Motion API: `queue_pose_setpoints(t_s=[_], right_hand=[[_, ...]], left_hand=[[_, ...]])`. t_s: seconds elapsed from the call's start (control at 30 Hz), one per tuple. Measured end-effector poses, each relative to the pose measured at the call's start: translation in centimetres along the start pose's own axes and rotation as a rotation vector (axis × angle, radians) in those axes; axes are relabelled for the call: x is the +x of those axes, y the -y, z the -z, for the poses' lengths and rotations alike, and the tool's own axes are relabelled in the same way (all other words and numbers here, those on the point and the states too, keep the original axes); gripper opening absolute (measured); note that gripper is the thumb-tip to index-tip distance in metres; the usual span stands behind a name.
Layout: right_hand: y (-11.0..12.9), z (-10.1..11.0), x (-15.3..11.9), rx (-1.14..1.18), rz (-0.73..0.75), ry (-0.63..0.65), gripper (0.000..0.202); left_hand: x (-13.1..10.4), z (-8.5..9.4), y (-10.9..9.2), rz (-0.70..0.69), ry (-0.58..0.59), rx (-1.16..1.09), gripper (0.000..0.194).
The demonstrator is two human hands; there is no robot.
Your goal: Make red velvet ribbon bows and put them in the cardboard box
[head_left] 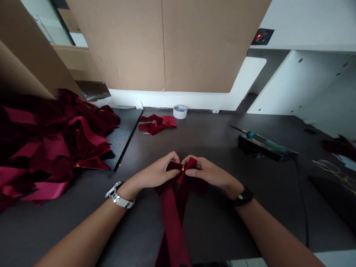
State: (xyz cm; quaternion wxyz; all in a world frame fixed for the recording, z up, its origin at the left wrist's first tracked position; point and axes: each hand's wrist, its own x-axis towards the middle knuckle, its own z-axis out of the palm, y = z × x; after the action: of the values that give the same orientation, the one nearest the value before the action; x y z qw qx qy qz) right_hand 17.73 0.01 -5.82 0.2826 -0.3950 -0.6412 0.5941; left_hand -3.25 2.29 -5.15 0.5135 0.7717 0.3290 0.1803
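A dark red velvet ribbon bow [172,211] is held between my two hands above the middle of the desk, its long tails hanging toward me past the front edge. My left hand [164,172] pinches the bow's left side, thumb near the centre. On the other side, my right hand [204,170] pinches the right loop, thumb close to a small gold piece [183,168] at the knot. The fingertips behind the bow are partly hidden.
A heap of red ribbon bows [55,148] covers the left, partly on a black board [125,129]. Red scraps [158,124] and a white tape roll [180,112] lie at the back. Rightward are a soldering iron [250,135] on a black stand, its cord, and eyeglasses [333,174].
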Motion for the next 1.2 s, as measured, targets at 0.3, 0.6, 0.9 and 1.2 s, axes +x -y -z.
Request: queue_pose_setpoints(t_s=[0.3, 0.6, 0.9, 1.2], right_hand=[[0.4, -0.1, -0.2, -0.219, 0.063, -0.028, 0.018], [0.7, -0.4, -0.2, -0.303, 0.158, -0.030, 0.012], [0.6, -0.9, -0.1, -0.351, 0.170, -0.168, 0.016], [0.2, -0.7, 0.0, -0.342, 0.128, -0.178, 0.019]], left_hand=[[-0.1, -0.4, -0.6, 0.113, 0.017, -0.084, 0.014], [0.0, -0.7, -0.4, 0.099, 0.002, -0.084, 0.035], [0.2, -0.9, 0.1, 0.055, -0.041, -0.018, 0.032], [0.1, -1.3, -0.5, 0.063, -0.088, 0.109, 0.029]])
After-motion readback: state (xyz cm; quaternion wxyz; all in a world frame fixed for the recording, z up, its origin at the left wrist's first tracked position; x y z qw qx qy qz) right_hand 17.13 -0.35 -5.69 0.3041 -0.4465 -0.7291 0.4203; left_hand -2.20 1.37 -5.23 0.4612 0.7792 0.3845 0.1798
